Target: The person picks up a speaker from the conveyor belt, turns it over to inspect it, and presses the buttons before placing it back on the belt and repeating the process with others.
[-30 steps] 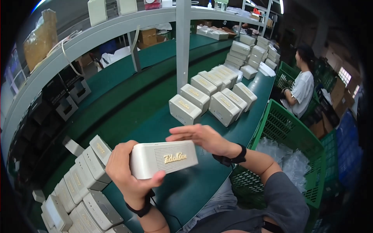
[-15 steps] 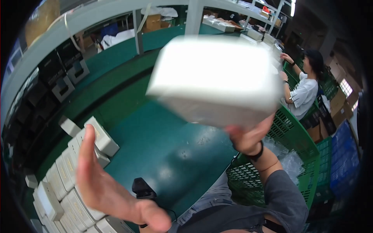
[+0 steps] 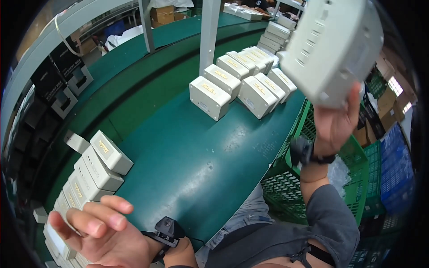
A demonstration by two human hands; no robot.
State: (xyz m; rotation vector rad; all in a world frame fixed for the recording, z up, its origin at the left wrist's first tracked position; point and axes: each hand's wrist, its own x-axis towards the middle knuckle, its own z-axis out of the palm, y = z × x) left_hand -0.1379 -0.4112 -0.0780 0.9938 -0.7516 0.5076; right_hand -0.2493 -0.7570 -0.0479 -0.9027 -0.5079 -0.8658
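Observation:
In my right hand (image 3: 335, 127), raised at the upper right, is an off-white box-shaped plastic device (image 3: 328, 49) with a row of slots. My fingers grip its lower end; part of it runs out of view at the top. At the lower left my left hand (image 3: 109, 239) holds nothing, palm up, its fingers apart and loosely bent. Beyond it several matching devices (image 3: 111, 154) with gold lettering are stacked along the table's left. Two rows of the same devices (image 3: 210, 98) stand on the green tabletop (image 3: 192, 169) below my raised hand.
A green plastic basket (image 3: 286, 190) with clear plastic bags (image 3: 338, 176) stands against the table's right edge. Blue crates (image 3: 395, 167) are further right. A grey metal post (image 3: 208, 40) rises behind the table. Black boxes (image 3: 60, 80) line the far left.
My right hand has lifted the device up and to the right, turning its slotted side into view. The rows of devices behind are now exposed. My left hand has dropped lower, its fingers bending.

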